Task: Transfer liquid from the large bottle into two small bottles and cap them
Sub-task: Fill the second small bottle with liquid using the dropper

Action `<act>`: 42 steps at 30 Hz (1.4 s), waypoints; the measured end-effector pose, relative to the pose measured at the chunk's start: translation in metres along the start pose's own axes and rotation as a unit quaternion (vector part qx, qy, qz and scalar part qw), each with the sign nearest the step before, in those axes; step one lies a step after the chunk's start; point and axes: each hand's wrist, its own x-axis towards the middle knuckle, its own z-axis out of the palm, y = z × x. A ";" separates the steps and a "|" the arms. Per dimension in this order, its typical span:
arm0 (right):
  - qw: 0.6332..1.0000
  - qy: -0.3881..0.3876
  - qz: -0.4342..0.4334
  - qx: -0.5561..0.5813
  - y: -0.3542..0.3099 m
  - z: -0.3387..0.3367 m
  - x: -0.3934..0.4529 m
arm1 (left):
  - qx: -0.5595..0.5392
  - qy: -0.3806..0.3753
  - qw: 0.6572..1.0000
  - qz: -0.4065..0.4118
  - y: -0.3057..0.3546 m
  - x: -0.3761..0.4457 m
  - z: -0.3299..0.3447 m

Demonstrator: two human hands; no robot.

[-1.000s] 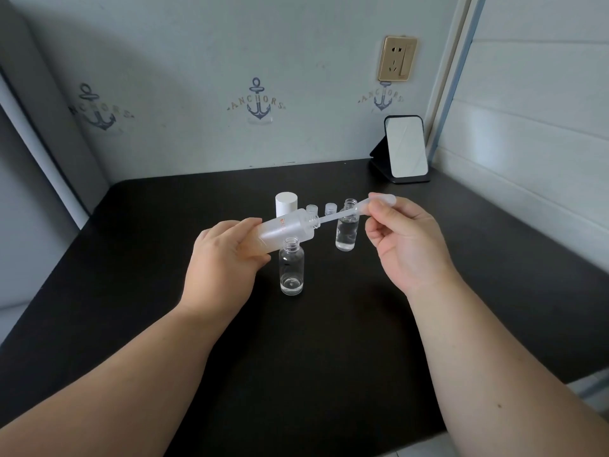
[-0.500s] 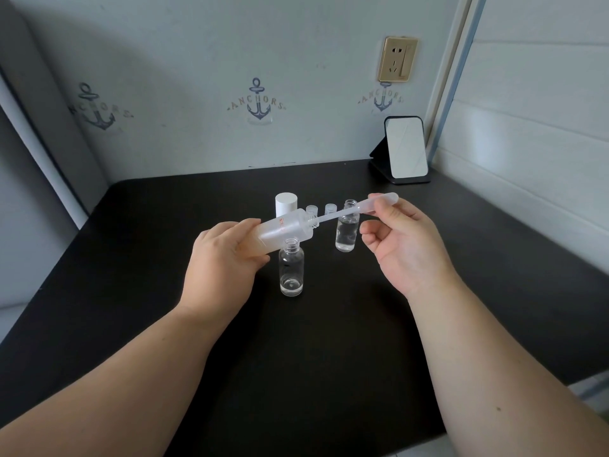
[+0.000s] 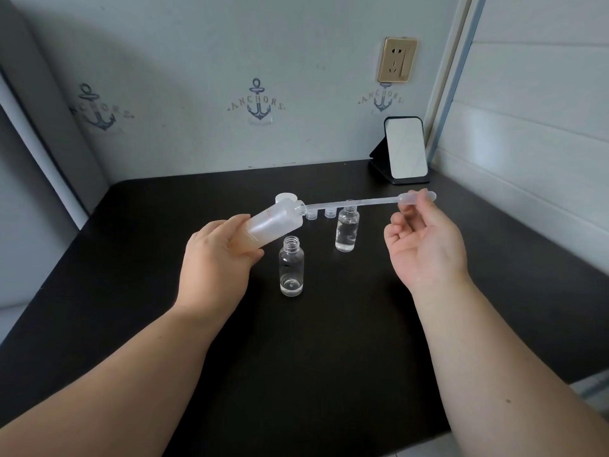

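Observation:
My left hand (image 3: 216, 263) grips the large frosted bottle (image 3: 275, 222), tilted with its open neck pointing right. My right hand (image 3: 425, 239) pinches the bulb of a clear plastic pipette (image 3: 359, 202), whose tip lies at the bottle's mouth. Below the large bottle stands a small clear bottle (image 3: 291, 267), uncapped, with a little liquid at its bottom. A second small bottle (image 3: 346, 230), nearly full and uncapped, stands further back right. Two small clear caps (image 3: 329, 212) sit behind them, beside the large white cap (image 3: 286, 196).
The black table (image 3: 296, 357) meets the wall at the back and right. A small mirror on a black stand (image 3: 404, 150) leans in the back right corner. A wall socket (image 3: 397, 59) is above it.
My right hand has moved right and drawn the pipette almost fully out of the large bottle; its tip is now at the mouth. My left hand has tilted the bottle slightly upward.

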 end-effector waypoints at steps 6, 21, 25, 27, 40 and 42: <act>0.998 0.044 0.003 0.033 -0.003 -0.002 0.001 | -0.019 0.020 0.999 -0.018 0.000 0.001 -0.002; 0.999 0.030 0.006 0.042 -0.002 0.001 0.001 | -0.115 0.009 0.990 -0.080 -0.001 0.002 0.003; 0.999 0.024 0.003 0.027 -0.002 0.001 0.002 | -0.117 0.000 0.990 -0.082 -0.001 0.002 0.003; 0.999 0.026 0.004 0.026 -0.002 0.001 0.002 | -0.116 -0.002 0.989 -0.089 -0.002 0.003 0.004; 0.999 0.026 0.007 0.020 -0.001 0.000 0.002 | -0.134 -0.020 0.985 -0.104 0.001 0.004 0.003; 0.999 0.026 0.007 0.020 -0.001 0.000 0.002 | -0.177 -0.003 0.978 -0.106 0.003 0.001 -0.001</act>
